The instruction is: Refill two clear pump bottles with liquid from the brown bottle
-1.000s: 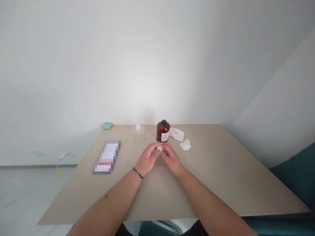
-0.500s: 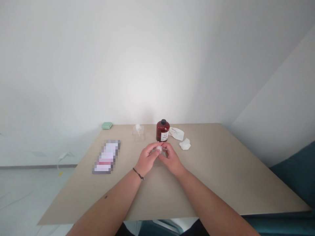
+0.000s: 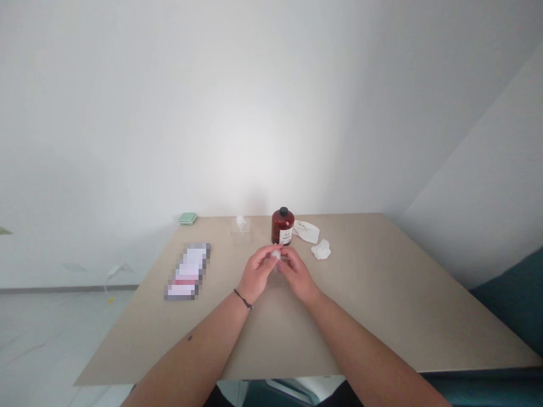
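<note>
In the head view both hands meet at the middle of the table, just in front of a dark red-brown bottle [image 3: 283,227] with a black cap and a white label. Between the fingertips is a small whitish round piece [image 3: 276,255], with something see-through around it; its kind cannot be made out. My left hand [image 3: 257,271], a dark cord bracelet at its wrist, is closed on it with thumb and fingers. From the other side, my right hand [image 3: 298,274] curls its fingers and thumb round the same piece. The fingers cover much of it.
A phone-like slab [image 3: 189,271], blurred out, lies on the table [image 3: 373,316] to the left. Behind it sits a green case [image 3: 187,219]. A clear tissue box [image 3: 241,233] stands left of the bottle. Flat white tissue [image 3: 307,232] and a crumpled tissue [image 3: 321,250] lie to the right.
The view has shifted slightly, so everything sits a little further right. My right thumb has come closer to the left one over the whitish piece.
</note>
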Demonstrator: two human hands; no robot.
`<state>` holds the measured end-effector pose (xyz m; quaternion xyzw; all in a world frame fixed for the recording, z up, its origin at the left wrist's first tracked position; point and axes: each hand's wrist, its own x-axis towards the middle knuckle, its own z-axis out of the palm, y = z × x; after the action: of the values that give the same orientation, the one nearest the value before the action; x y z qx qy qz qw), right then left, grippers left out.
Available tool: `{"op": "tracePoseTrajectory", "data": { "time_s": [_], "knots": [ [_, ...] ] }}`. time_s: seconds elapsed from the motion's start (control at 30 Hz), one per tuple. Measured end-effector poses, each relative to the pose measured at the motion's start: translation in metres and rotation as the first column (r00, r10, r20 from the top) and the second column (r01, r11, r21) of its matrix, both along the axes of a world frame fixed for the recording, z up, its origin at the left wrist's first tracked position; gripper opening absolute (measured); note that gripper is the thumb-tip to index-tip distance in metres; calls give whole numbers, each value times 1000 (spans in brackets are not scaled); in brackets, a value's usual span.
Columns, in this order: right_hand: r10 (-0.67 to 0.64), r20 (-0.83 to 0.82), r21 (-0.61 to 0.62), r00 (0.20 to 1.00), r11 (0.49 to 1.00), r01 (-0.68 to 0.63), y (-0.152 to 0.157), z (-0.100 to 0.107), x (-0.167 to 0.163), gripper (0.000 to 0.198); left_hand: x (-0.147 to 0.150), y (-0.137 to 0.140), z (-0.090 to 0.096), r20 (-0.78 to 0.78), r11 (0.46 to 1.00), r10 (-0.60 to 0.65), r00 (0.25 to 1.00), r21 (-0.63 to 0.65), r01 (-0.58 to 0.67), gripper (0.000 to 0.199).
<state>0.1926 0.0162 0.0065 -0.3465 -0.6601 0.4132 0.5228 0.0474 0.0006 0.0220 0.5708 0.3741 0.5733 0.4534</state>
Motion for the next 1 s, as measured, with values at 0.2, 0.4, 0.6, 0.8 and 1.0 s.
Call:
{"op": "tracePoseTrajectory", "data": {
  "time_s": [0.2, 0.4, 0.6, 0.8, 1.0],
  "knots": [
    [5, -52, -111, 999, 994, -11, -3, -3, -9, 32, 2, 1, -2, 56, 1000, 15, 998, 4, -15, 33],
    [3, -132, -173, 991, 985, -26, -7, 0, -14, 35, 7, -2, 1, 132, 999, 45, 990, -8, -44, 30],
    [-12, -165, -167, 986, 986, -16, -12, 6, -14, 30, 8, -6, 3, 116, 998, 46, 992, 46, -52, 28],
    [-34, -193, -199, 981, 980, -5, -10, 2, -15, 35, 4, -3, -1, 90, 999, 26, 996, 35, -29, 28],
    [-23, -150, -157, 988, 988, 0, -8, 2, -13, 33, 4, -2, -2, 86, 998, 38, 996, 50, -42, 28]
  ]
}}
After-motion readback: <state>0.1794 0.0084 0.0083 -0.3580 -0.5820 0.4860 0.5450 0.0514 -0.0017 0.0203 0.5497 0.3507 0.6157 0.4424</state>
